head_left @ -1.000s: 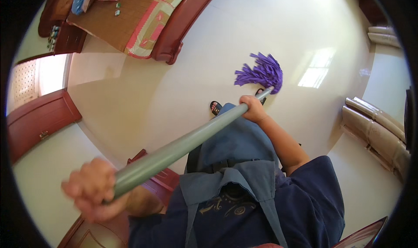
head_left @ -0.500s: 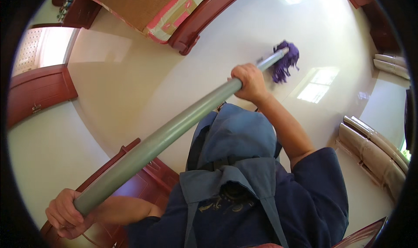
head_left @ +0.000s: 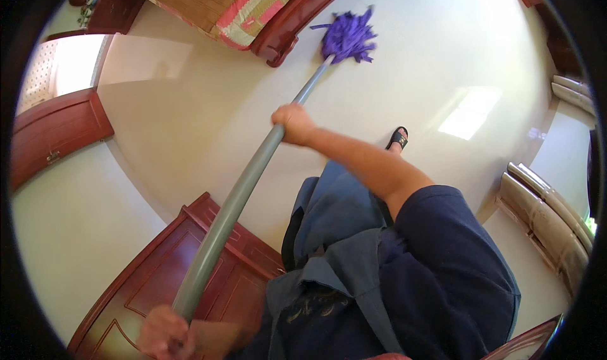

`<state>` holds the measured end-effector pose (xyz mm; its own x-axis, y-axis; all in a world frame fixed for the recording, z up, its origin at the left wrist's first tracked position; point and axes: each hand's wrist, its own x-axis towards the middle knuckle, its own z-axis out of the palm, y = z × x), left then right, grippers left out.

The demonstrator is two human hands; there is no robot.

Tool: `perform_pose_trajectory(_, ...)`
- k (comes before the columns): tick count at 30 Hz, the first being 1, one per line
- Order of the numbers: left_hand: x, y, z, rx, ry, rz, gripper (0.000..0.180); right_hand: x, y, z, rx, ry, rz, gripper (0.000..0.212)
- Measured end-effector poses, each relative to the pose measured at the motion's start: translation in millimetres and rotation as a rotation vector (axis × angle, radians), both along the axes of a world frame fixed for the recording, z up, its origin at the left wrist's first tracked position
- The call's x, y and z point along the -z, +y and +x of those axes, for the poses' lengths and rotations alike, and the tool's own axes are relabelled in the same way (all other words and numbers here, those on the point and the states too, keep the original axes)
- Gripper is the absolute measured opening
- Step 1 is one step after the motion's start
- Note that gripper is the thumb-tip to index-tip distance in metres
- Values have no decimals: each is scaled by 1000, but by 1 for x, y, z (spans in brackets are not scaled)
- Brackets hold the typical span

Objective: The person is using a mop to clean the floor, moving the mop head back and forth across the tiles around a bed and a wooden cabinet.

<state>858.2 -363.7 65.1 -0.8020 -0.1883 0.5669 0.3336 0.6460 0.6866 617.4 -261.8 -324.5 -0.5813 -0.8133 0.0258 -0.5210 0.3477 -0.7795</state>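
Note:
A mop with a long grey handle [head_left: 231, 211] runs slantwise from the lower left up to its purple strand head [head_left: 349, 36]. The strands lie spread on the pale floor, just right of the bed's footboard. My right hand [head_left: 294, 124] is wrapped round the handle about midway up, its arm stretched across in front of me. At the lower left my left hand [head_left: 165, 335], somewhat blurred, is closed round the top end of the handle. A blue apron covers my dark shirt.
A bed with a red wooden footboard [head_left: 288, 28] stands at the top. Red wooden furniture [head_left: 171, 265] is close by my left arm. Beige folded panels [head_left: 544, 227] line the right side. My sandalled foot [head_left: 398, 137] is on the glossy floor [head_left: 208, 113].
The mop head has swept left and away from me, toward the footboard. My right hand has moved left with the handle, while my left hand has shifted right and lower. One foot now shows.

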Motion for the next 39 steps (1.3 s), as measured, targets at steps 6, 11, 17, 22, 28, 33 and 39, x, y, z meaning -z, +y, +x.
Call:
perform_pose_trajectory(6,-76,18,-9,316,106,310,24,-38,-42,72,-352,-94,-109,12)
perform_pose_trajectory(11,-83,58,-34,292,43,282,25,-47,-17,48,-443,-337,-112,13)
perform_pose_trajectory(17,-79,125,-103,539,37,302,21,-49,78,8,-222,-362,-166,16)
perform_pose_trajectory(22,-74,200,-171,816,13,352,18,-44,200,-36,165,-227,-209,14)
perform_pose_trajectory(28,-64,314,-254,1345,-61,613,18,-46,358,-37,700,-109,-349,15)
perform_pose_trajectory(33,-49,414,-303,1661,-108,785,17,-48,479,-22,964,-43,-363,18)
perform_pose_trajectory(39,7,499,-320,1894,-146,953,23,-22,587,48,1397,160,-245,18)
